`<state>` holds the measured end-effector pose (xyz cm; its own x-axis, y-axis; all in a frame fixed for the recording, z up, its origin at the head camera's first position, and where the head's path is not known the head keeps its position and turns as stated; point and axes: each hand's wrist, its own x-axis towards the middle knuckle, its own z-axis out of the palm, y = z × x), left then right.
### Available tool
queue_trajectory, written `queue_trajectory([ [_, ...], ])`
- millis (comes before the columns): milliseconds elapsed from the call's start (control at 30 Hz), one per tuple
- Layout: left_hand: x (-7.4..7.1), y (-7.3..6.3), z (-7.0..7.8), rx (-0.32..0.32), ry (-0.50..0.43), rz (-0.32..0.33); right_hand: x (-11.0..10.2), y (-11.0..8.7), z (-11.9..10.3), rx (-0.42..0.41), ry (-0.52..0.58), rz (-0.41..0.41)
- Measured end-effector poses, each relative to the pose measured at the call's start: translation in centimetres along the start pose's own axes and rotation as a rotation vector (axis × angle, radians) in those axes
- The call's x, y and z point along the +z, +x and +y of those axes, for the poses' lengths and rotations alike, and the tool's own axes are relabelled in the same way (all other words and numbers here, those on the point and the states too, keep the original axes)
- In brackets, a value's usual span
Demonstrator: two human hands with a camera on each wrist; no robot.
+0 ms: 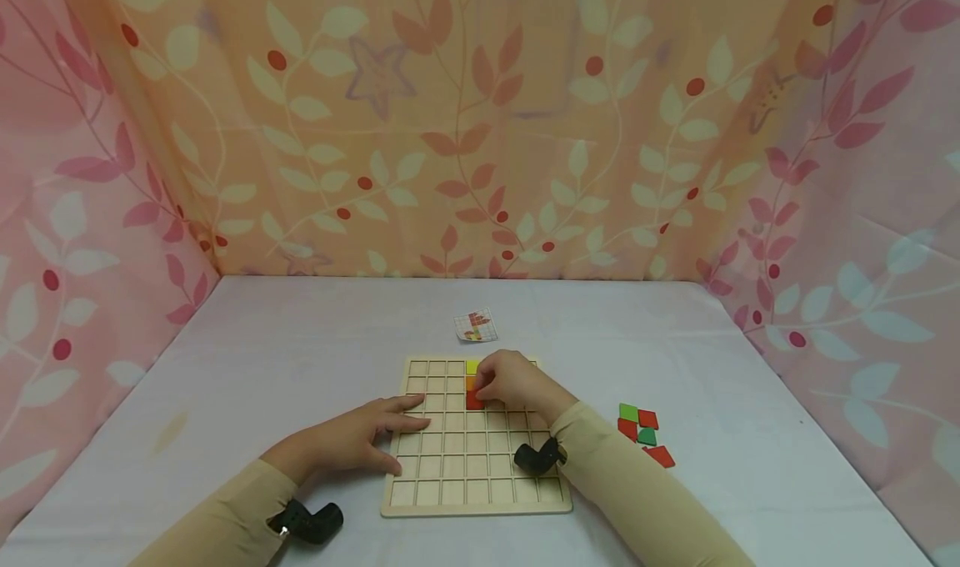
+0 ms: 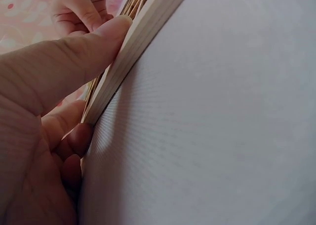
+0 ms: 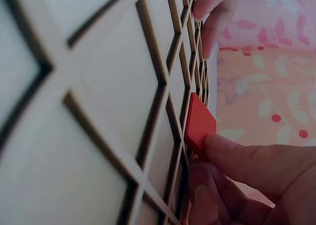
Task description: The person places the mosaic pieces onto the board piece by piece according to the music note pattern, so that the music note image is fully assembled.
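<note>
Tan left sleeve point(image 1: 225, 509) nearest the camera, bottom edge, black wrist device point(image 1: 307, 523) on it. Left hand point(image 1: 352, 435): fingers spread wide, fairly straight, fingertips on the left side of the board, thumb against its rim; pinches nothing small. Wooden grid board point(image 1: 431, 515) flat on white cloth point(image 1: 187, 367), most visible cells bare. Small picture card point(image 1: 476, 325) just beyond the far rim, slightly skewed. Same column, far end: yellow tile point(image 1: 472, 367), then orange tile point(image 1: 470, 383), partly behind fingers; red shows next in line, nearer the person. Right hand point(image 1: 517, 383): thumb and fingers narrow, pinching a red tile point(image 3: 201, 123), tilted in the right wrist view, at the board's cells; can't tell if it touches, or if it's the red seen from the head. Right sleeve point(image 1: 652, 492) runs to the bottom edge. Beside it, right of the board: five loose tiles point(image 1: 647, 419), three red, two green, close together.
</note>
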<state>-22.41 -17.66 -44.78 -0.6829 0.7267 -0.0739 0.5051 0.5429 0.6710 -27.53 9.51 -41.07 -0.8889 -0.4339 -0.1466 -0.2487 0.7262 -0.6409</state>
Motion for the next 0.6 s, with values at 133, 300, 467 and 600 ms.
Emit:
queue_trajectory([
  [133, 0.02, 0.01, -0.10, 0.005, 0.000, 0.000, -0.12, -0.10, -0.16, 0.022, -0.004, -0.001],
  [300, 0.02, -0.02, 0.07, 0.004, -0.002, -0.001, 0.02, 0.03, 0.02, 0.014, -0.024, 0.015],
  [467, 0.02, -0.05, 0.15, -0.002, -0.006, -0.002, 0.09, 0.18, 0.32, 0.001, -0.035, 0.019],
  [600, 0.00, -0.07, 0.17, -0.010, -0.004, -0.003, -0.15, 0.17, 0.57, -0.008, -0.026, 0.003],
])
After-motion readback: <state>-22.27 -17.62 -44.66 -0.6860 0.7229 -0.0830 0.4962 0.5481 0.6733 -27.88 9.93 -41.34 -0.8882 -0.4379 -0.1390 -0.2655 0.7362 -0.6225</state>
